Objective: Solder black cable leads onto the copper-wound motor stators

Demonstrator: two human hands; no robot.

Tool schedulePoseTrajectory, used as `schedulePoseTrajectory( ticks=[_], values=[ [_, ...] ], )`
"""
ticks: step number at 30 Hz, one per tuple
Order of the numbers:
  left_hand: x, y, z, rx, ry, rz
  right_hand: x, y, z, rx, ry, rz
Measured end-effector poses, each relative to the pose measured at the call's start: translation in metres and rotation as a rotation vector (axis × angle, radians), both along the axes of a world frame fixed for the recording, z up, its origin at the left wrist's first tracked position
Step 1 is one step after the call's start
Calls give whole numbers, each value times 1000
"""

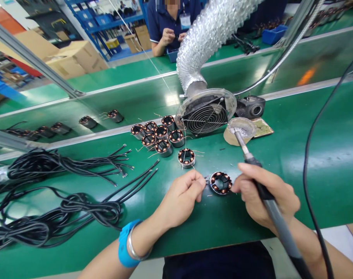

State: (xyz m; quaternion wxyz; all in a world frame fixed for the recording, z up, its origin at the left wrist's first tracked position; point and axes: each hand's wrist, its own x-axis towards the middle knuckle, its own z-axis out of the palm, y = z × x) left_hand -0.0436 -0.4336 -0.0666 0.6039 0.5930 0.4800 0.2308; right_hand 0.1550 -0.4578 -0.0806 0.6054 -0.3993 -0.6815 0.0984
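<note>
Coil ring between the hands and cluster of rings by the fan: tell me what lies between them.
A single coil ring sits on its own between the cluster and the handled ring; the head view shows it.

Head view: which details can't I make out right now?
All in the head view:
Soldering iron's tip: unclear against the glare in the pot.
Iron's rear: cut off by the bottom edge.
Leads' ends: hidden by the left hand.
Black cables: cut off by the left edge.
Co-worker's handwork: too small.
</note>
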Motion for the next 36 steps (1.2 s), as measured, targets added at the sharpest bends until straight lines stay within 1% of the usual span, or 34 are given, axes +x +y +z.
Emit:
schedulePoseTrajectory(
  ticks=[3,7,10,14,17,19,22,24,26,31,33,36],
  values=[
    [-2,2,1,25,-2,-41,-4,3,3,-62,-154,66],
    [-2,2,2,69,28,-90,-11,7,6,-78,-217,86],
    [-2,1,3,98,56,-108,-18,10,7,-39,-262,128],
    [-3,-1,8,185,96,-116,-24,12,8,29,-334,169],
    [-2,-3,11,302,178,-95,-26,13,7,39,-322,128],
    [-2,-5,11,346,235,-44,-24,14,6,38,-311,82],
    [-3,-7,9,286,222,41,-22,13,3,19,-311,46],
    [-4,-7,6,243,182,62,-21,12,2,-5,-298,39],
    [-6,-7,5,254,168,46,-22,12,2,-19,-266,55],
    [-6,-7,8,393,220,-30,-28,14,5,38,-203,159],
    [-5,-8,10,431,242,-59,-29,15,6,42,-183,164],
    [-3,-10,12,468,283,-95,-29,15,7,1,-132,159]
  ],
)
